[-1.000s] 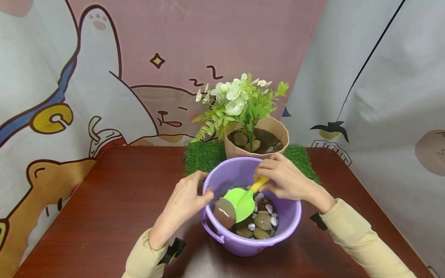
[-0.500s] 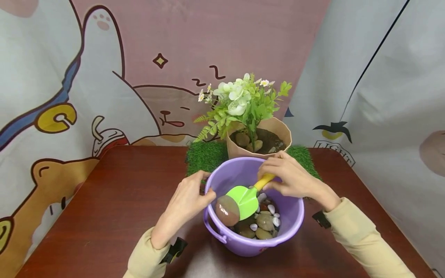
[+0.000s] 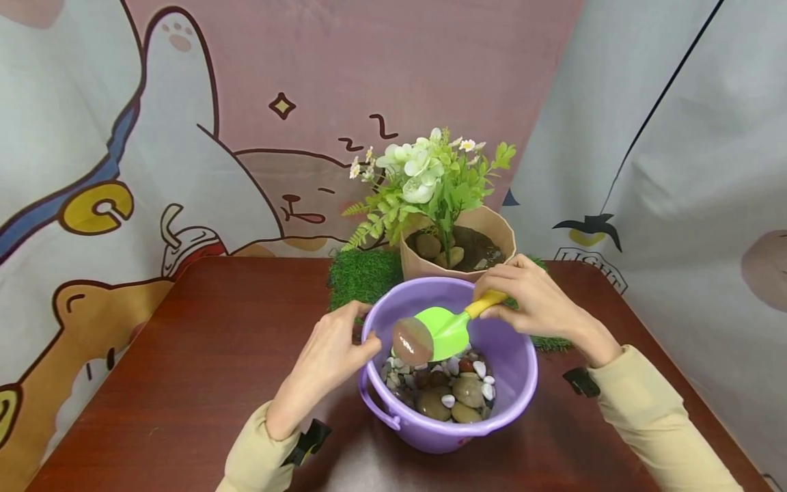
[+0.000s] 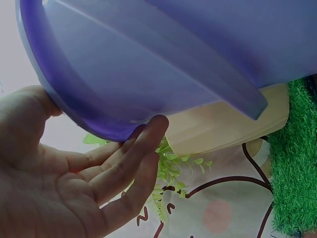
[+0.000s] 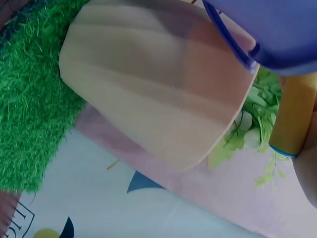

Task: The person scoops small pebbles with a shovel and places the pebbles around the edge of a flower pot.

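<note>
My right hand (image 3: 533, 301) grips the yellow handle (image 5: 293, 116) of a toy shovel (image 3: 451, 335) with a green blade. On the blade's tip lies a large, wet brown stone (image 3: 412, 341), above the inside of a purple bucket (image 3: 518, 383). Wet brown stones (image 3: 433, 404) and small white pebbles (image 3: 479, 369) cover the bucket's bottom. At the bucket's left side my left hand (image 3: 328, 352) holds the rim, thumb on one side and fingers on the other, as the left wrist view (image 4: 99, 168) also has it.
Just behind the bucket stands a beige planter (image 3: 505, 239) with white flowers (image 3: 418, 171), stones and dark soil. It rests on a green turf mat (image 3: 363, 277). Everything is on a dark red wooden table (image 3: 233, 328), with printed cloth (image 3: 393, 61) hanging behind.
My right hand has raised the shovel and stone from low in the bucket, up and slightly right. Pebbles beneath now show. The left hand stays at the rim.
</note>
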Motion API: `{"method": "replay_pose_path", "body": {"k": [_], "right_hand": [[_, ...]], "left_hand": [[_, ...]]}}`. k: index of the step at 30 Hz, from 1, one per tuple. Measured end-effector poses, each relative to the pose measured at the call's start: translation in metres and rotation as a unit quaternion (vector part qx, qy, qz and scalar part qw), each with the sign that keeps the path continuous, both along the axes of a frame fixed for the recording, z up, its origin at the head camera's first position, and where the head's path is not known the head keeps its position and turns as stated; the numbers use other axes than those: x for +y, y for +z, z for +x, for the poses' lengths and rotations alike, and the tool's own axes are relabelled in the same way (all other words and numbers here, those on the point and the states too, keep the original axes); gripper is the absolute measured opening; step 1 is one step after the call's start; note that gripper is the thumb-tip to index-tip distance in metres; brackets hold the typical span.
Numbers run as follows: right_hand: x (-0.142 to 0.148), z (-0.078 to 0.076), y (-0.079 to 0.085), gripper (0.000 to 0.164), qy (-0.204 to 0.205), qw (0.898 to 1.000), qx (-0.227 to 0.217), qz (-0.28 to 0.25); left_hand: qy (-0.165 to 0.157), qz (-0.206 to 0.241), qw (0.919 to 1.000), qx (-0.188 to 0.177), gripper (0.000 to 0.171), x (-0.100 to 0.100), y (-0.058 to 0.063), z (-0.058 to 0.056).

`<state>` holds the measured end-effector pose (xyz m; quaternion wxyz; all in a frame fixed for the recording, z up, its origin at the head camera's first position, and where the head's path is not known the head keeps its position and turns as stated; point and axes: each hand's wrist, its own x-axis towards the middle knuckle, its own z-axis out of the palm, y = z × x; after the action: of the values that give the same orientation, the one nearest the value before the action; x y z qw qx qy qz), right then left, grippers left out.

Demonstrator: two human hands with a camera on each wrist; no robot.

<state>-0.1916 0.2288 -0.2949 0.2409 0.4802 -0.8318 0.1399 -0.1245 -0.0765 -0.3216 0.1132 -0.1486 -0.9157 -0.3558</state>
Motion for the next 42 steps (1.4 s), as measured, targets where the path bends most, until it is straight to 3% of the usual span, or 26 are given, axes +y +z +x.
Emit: {"method": "replay_pose_path", "body": {"k": [8,20,31,42], "right_hand": [[0.016,0.000,0.012,0.025,-0.069,0.997,0.027,-0.012],[0.034,0.002,0.027,0.023,-0.184,0.981,0.062,-0.017],[0.027,0.001,0.035,0.016,-0.275,0.961,0.022,0.008],[0.013,-0.005,0.039,0.017,-0.315,0.949,-0.014,0.027]], "left_hand": [[-0.001,0.006,1.0000,-0.002,0.037,0.000,0.001,0.000],[-0.001,0.004,1.0000,-0.002,0.036,0.001,0.001,0.000],[-0.002,0.008,1.0000,-0.003,0.036,0.000,0.001,0.001],[-0.005,0.021,0.9997,-0.014,0.038,0.000,0.003,0.001]]}}
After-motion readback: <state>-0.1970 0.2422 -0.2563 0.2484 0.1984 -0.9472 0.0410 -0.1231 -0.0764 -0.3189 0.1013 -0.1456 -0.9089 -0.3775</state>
